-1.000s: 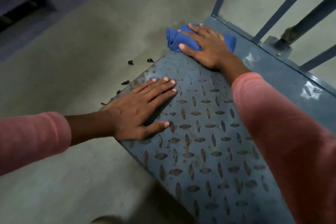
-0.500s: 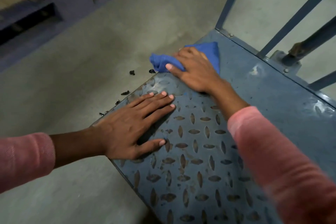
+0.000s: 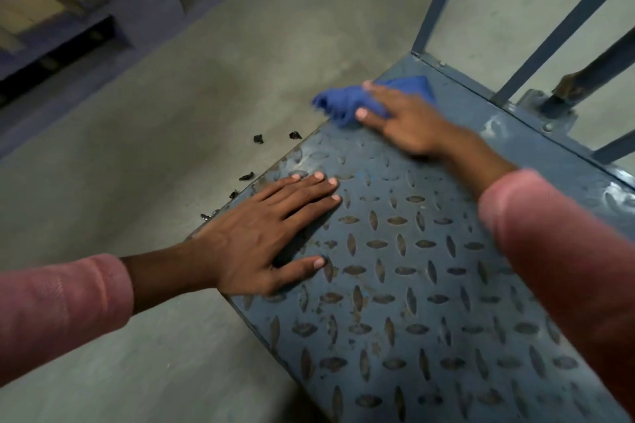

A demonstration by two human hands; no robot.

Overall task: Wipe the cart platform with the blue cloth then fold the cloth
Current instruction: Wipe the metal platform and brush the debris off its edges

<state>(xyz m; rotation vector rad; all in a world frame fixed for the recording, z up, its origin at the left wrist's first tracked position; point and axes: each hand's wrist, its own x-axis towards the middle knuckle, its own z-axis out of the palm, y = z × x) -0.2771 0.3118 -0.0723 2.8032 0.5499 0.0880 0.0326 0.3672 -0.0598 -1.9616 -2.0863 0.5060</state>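
While left hand (image 3: 261, 237) lies flat on cart platform (image 3: 429, 285), right hand (image 3: 409, 120) presses blue cloth (image 3: 340, 101) at edge, fingers straight.

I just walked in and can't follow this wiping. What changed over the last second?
The right hand pushed the blue cloth away from the railing corner toward the left edge of the cart platform, where the bunched cloth now pokes over the rim. Nothing was picked up or let go. The left hand stayed flat on the platform near that edge.
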